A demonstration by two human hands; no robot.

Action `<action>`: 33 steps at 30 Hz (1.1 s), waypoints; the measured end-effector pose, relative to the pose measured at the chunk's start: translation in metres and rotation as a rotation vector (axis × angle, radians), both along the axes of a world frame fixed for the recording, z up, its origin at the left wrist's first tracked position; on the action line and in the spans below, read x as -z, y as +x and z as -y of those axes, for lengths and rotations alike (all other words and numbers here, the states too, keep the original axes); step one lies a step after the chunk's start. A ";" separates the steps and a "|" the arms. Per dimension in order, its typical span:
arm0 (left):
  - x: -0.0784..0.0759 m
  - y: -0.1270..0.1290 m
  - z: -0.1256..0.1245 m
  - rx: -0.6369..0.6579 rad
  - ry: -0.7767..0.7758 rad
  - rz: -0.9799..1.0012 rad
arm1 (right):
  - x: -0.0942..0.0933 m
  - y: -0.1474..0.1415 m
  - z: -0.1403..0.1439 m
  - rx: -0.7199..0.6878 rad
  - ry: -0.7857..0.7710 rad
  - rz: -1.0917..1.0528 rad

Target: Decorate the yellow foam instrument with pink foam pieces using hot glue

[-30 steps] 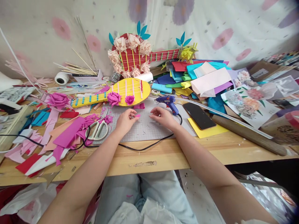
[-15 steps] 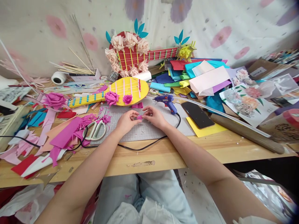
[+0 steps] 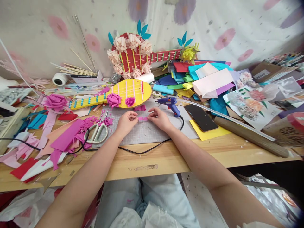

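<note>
My left hand (image 3: 126,121) and my right hand (image 3: 160,117) meet over the grey cutting mat (image 3: 152,130), each pinching one end of a small pink foam strip (image 3: 142,118) stretched between them. Just beyond lies a yellow foam guitar (image 3: 118,94) with two magenta foam roses (image 3: 114,100) on its body. White-handled scissors (image 3: 99,130) rest to the left of my left hand among magenta foam scraps (image 3: 68,139). A blue glue gun (image 3: 170,103) lies right behind my right hand, its black cord (image 3: 147,148) running across the mat.
A black phone (image 3: 200,117) lies on yellow paper at the right, beside a wooden rolling pin (image 3: 251,136). Stacked coloured foam sheets (image 3: 201,80) fill the back right. A red guitar with paper flowers (image 3: 135,57) leans on the wall. Skewers (image 3: 76,68) and tape roll (image 3: 59,79) stand back left.
My hands came together from apart. My left hand first held the pink piece alone; now both hands pinch it and it is drawn out between them.
</note>
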State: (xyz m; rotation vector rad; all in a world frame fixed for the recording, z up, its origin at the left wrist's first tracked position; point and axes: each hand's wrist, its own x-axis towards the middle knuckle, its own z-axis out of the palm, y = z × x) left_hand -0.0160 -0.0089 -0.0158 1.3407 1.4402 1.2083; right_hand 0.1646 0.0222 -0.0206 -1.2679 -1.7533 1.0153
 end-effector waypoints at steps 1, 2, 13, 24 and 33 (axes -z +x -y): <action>0.000 0.000 0.000 -0.006 0.000 0.000 | 0.000 0.001 0.000 0.016 0.029 0.046; 0.000 0.000 0.000 -0.012 -0.001 0.000 | -0.001 0.002 0.000 0.027 0.057 0.090; -0.001 -0.001 -0.001 -0.069 -0.005 0.073 | -0.023 0.033 -0.002 0.040 0.136 0.318; -0.011 -0.002 0.002 -0.102 -0.077 0.054 | -0.031 0.081 -0.010 -0.061 -0.128 0.152; -0.011 -0.003 0.002 -0.115 -0.049 0.125 | -0.044 0.075 -0.002 -0.138 -0.137 -0.026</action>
